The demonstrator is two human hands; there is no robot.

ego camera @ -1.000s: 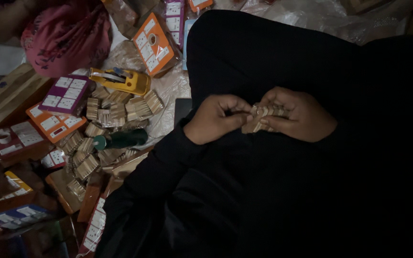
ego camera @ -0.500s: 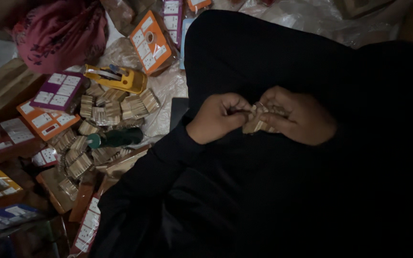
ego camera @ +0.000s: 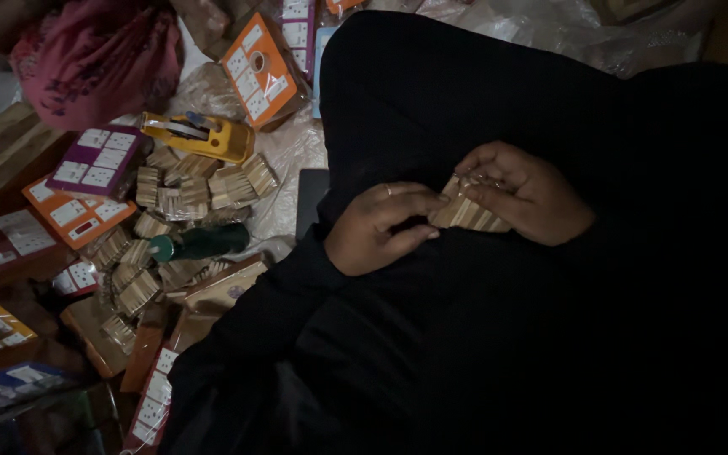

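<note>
A: What is being held, and where?

B: A small tan bundle of thin sticks [ego camera: 468,211] is gripped over the lap, on the black garment [ego camera: 549,337]. It is clasped by the right hand [ego camera: 522,192], with the fingers curled over its top. The left hand [ego camera: 378,226] is closed in a pinch at the bundle's left end, thumb and fingertips touching it.

A: Which step is judged to be in hand?

B: The bundle appears to be squared up or bound at its end; whether a band is present cannot be told in the dim light.

A: What is lying nearby?

B: To the left, many similar bundles [ego camera: 187,190] are heaped on clear plastic sheet [ego camera: 292,152]. A yellow tool [ego camera: 198,135] is seen at the far side of the heap, a dark green bottle [ego camera: 200,243] at its near side, and orange and purple cartons [ego camera: 94,160] further left.

A: What would the next move call for?

B: Probably the sticks must be kept tightly aligned by the right hand while the end is worked by the left, so none slip loose.
</note>
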